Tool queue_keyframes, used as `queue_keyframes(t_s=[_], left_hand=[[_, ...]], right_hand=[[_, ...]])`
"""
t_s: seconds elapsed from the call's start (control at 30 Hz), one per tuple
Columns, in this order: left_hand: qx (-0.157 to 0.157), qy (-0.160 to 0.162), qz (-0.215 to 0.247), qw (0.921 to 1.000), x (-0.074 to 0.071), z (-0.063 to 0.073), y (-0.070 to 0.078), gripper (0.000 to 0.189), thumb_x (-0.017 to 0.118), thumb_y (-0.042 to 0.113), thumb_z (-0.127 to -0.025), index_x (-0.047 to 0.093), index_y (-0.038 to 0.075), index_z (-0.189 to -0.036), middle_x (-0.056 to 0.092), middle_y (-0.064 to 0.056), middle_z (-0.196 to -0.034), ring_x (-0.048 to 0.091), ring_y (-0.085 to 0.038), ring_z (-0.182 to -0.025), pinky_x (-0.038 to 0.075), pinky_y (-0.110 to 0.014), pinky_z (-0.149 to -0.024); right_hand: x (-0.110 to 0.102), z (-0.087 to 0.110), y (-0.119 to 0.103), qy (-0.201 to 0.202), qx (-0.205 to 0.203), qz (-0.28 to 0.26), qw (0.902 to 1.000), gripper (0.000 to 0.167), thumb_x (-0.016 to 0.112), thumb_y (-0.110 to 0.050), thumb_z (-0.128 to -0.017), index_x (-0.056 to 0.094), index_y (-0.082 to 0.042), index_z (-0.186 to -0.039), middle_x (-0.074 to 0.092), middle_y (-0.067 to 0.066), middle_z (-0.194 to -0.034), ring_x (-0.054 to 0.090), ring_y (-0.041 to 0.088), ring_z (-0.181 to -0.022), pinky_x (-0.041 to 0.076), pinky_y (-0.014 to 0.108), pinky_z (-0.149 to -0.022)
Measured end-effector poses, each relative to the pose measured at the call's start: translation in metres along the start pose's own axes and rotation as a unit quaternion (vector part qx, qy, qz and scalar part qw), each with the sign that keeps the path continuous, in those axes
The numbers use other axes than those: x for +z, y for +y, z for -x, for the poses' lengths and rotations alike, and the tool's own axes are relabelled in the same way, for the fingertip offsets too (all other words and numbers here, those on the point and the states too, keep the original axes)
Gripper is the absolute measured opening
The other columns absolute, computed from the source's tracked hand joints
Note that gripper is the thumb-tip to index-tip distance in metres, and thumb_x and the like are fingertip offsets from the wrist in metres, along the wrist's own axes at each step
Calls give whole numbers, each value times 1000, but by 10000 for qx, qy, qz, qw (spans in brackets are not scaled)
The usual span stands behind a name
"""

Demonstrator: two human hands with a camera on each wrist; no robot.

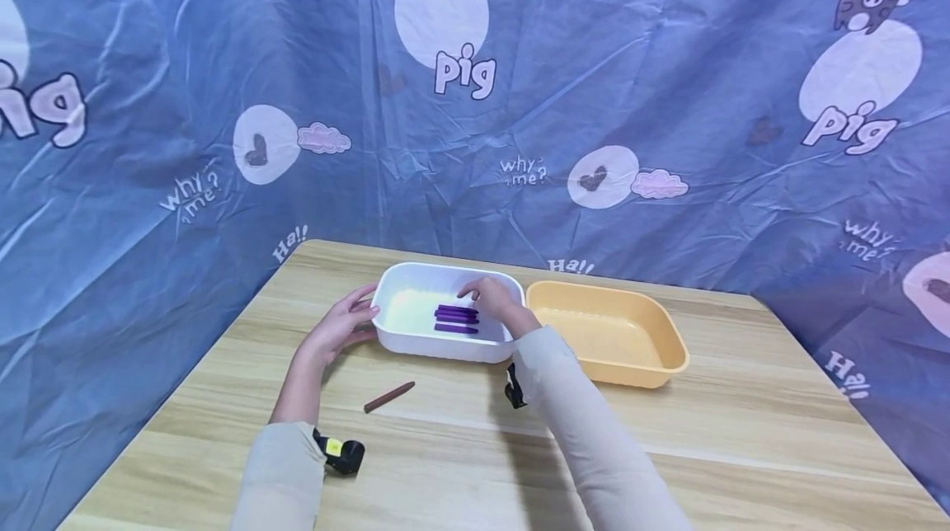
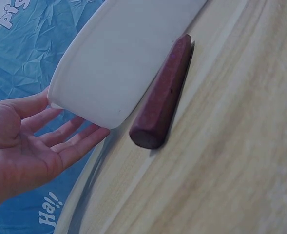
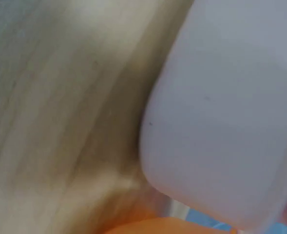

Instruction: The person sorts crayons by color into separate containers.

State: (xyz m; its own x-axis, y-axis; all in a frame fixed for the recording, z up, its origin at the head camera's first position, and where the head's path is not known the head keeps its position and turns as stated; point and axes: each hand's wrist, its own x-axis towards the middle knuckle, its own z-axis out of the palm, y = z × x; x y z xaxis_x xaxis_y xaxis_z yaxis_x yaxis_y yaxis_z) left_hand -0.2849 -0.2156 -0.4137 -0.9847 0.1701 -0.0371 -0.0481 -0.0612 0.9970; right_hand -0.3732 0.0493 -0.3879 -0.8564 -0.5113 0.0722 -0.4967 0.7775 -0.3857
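At the left end of a white plastic box [image 1: 445, 350], my left hand [image 1: 341, 329] touches the rim with its thumb. Its other fingers [image 2: 70, 131] lie fairly straight and spread along the end wall. My right hand [image 1: 493, 300] reaches over the box's right side, index finger extended and slightly bent above the box floor. Right below that hand, several purple crayons [image 1: 456, 318] lie side by side in the box. A brown crayon [image 1: 389, 397] rests on the table in front of the box. Part of the right hand's fingers is hidden.
A yellow-orange plastic box [image 1: 638, 374] stands right beside the white one, partly behind the right forearm. Both are on a wood-grain table [image 1: 430, 465]. A blue patterned cloth [image 1: 475, 143] hangs behind the table. Black wrist cameras [image 1: 343, 457] are strapped on both wrists.
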Motion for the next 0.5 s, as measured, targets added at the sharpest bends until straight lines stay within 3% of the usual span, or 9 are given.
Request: queue_keyframes(t_s=[0.3,0.5], left_hand=[[3,-28,-4,10000,2,0,0,58,44,3,-95,15,2,-146,24,-29,-142,33,-43,-123,41,-48,-95],[-19,-13,-13,10000,-1,0,1,58,43,3,-96,15,2,-146,23,-29,-142,34,-43,-123,41,-47,-95]], right_hand=[[-37,26,2,374,-600,-358,9969,36,54,15,-79,68,-3,-106,60,16,-92,57,25,-84,50,30,-69],[-63,59,13,914,-974,-524,9897,32,57,15,-78,68,0,-104,57,14,-90,57,25,-80,51,32,-70]])
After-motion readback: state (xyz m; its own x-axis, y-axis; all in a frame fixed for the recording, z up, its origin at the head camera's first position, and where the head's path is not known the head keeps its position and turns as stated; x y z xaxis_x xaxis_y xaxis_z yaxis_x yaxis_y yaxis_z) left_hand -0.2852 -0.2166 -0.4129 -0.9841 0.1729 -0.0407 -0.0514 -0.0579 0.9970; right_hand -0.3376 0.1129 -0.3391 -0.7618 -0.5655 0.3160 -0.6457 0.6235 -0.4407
